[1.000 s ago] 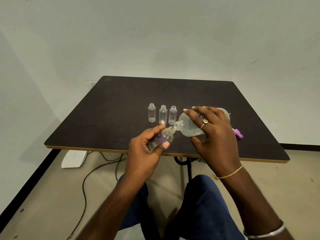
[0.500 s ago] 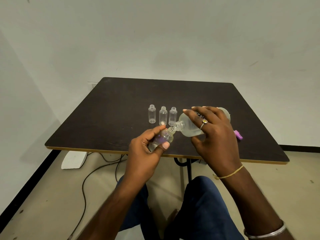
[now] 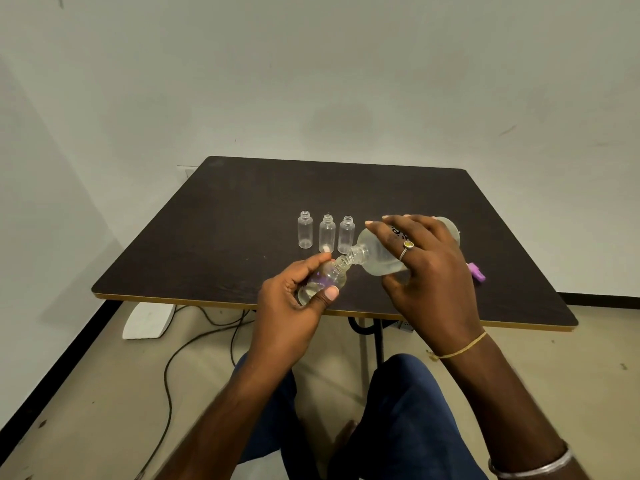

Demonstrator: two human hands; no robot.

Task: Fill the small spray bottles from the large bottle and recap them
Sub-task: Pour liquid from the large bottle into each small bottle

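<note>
My left hand [image 3: 294,299] grips a small clear spray bottle [image 3: 327,277], uncapped and tilted with its neck up to the right. My right hand [image 3: 427,268] holds the large clear bottle [image 3: 377,254] tipped on its side, its open mouth touching the small bottle's neck. Clear liquid lies in both. Three more small uncapped bottles [image 3: 326,232] stand upright in a row on the dark table [image 3: 242,209], just behind my hands. A purple cap [image 3: 476,271] peeks out on the table right of my right hand.
The table's near edge [image 3: 207,301] runs just under my hands. Below it are a black table leg [image 3: 377,337], cables [image 3: 194,344] and a white object [image 3: 147,320] on the floor. My knees in blue trousers sit under the table. A white wall stands behind.
Both hands and both bottles stay almost where they were, mouth to neck. Nothing on the table has shifted.
</note>
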